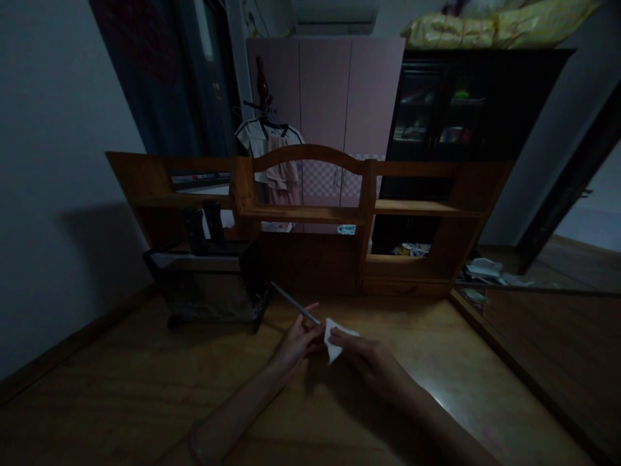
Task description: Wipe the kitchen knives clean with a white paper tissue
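Over the middle of the wooden desk, my left hand [299, 340] is closed around a long, thin grey rod or blade [294, 301]; the dim light hides which. Its far end points up and left, towards a dark knife block [206, 285]. My right hand [363, 353] pinches a white tissue [332, 336] close beside the left fingers. The tissue covers the near end of the grey piece, so I cannot see that end. Two black knife handles [195, 230] stick up from the top of the block.
A wooden shelf unit [305, 213] runs along the back of the desk [233, 395]. To the left is a white wall [58, 194]. Beyond the shelf stand a pink wardrobe [325, 97], hanging clothes [281, 158] and a dark cabinet [490, 110]. A raised edge [514, 369] borders the right side.
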Demonstrator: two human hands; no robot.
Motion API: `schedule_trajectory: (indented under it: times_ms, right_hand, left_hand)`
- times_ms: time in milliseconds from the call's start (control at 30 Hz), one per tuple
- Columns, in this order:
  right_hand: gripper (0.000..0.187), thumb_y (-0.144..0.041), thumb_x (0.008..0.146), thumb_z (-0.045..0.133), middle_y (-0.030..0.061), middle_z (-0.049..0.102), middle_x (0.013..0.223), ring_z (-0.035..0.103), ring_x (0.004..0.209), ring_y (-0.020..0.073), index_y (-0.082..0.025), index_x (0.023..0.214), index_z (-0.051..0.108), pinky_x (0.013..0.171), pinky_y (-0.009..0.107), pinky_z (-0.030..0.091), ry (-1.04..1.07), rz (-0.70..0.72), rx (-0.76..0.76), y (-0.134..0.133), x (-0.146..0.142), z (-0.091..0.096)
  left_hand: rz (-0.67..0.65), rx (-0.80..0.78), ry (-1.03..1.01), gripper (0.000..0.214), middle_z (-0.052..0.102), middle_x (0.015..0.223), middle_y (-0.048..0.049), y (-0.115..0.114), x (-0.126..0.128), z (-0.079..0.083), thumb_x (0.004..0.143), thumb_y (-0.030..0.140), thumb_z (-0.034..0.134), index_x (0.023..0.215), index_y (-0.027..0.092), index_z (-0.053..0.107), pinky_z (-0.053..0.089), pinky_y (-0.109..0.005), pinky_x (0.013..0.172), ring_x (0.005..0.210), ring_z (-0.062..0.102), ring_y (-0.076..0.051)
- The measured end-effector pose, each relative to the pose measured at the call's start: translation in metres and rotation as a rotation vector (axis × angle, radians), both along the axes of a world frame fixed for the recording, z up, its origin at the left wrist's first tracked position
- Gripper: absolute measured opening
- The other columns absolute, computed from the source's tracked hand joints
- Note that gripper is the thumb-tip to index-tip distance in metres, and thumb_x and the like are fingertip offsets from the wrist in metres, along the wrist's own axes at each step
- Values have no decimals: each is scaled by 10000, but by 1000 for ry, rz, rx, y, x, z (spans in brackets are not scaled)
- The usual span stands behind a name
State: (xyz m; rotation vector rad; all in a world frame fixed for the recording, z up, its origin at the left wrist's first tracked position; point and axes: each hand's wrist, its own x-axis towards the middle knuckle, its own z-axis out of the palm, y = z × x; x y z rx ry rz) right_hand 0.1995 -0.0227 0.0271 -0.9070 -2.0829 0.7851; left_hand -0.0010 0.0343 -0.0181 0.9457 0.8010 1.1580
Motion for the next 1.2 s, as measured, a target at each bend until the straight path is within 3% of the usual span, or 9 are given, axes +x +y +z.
schedule_trajectory:
  times_ms: [133, 400, 533, 633, 733, 867, 1000, 1200]
  right_hand:
    - [375, -256, 960, 373, 16, 440, 1408, 427, 1286, 209, -273, 1309, 508, 1092, 394, 337, -91, 9, 36, -1, -3, -3]
    - [397, -213, 945, 377, 21, 509, 1355, 505, 1222, 213, -283, 1317, 497, 1020, 371, 421, -143, 39, 59, 1, 3, 4]
    - [362, -242, 943, 405, 46, 696, 1098, 677, 938, 212, -274, 1276, 545, 805, 322, 529, -178, 4, 8, -1, 13, 11]
    - [342, -258, 936, 435, 43, 736, 929, 695, 808, 200, -250, 1248, 575, 738, 303, 536, -152, -59, -26, 1, 20, 12]
    - [371, -251, 940, 433, 50, 686, 1116, 647, 1014, 213, -257, 1301, 519, 872, 338, 506, -25, -106, 15, 3, 18, 7]
    - [401, -210, 946, 405, 25, 519, 1354, 485, 1243, 212, -288, 1334, 469, 1047, 404, 385, -17, -5, 94, 2, 4, -1]
    - [434, -174, 950, 375, 4, 435, 1413, 416, 1292, 200, -311, 1359, 421, 1081, 430, 346, -105, 52, 93, 0, 2, -3]
    - [502, -97, 908, 408, 9, 427, 1415, 422, 1288, 196, -302, 1365, 418, 1087, 395, 352, -216, 92, 154, -1, 9, 2]
  left_hand:
    - [-1, 0, -4, 675, 610, 828, -17, 1, 0, -2, 743, 298, 723, 1333, 271, 397, 547, -293, 681, 783, 649, -169]
    - [-3, -20, -10, 675, 633, 896, -45, 0, 1, -1, 745, 282, 724, 1334, 280, 393, 553, -302, 693, 839, 658, -192]
    - [-7, -19, -36, 705, 645, 901, -62, 2, 0, -4, 746, 250, 723, 1352, 260, 362, 552, -350, 745, 860, 662, -211]
    - [-45, -8, -47, 724, 647, 914, -65, 2, 0, -2, 759, 257, 712, 1374, 267, 329, 533, -399, 808, 883, 662, -220]
    - [-82, -8, -28, 771, 646, 891, -55, -3, 4, 2, 742, 264, 727, 1390, 271, 309, 540, -407, 773, 835, 664, -217]
    - [-99, -30, -56, 799, 638, 924, -52, -11, 11, 5, 696, 236, 758, 1375, 250, 337, 538, -313, 679, 779, 650, -184]
    - [-93, -50, -80, 785, 637, 937, -56, -13, 12, 4, 675, 216, 764, 1354, 223, 370, 523, -288, 670, 788, 639, -179]
    - [-67, -112, -58, 819, 645, 926, -55, -12, 11, 4, 651, 140, 752, 1358, 209, 343, 523, -295, 677, 792, 638, -180]
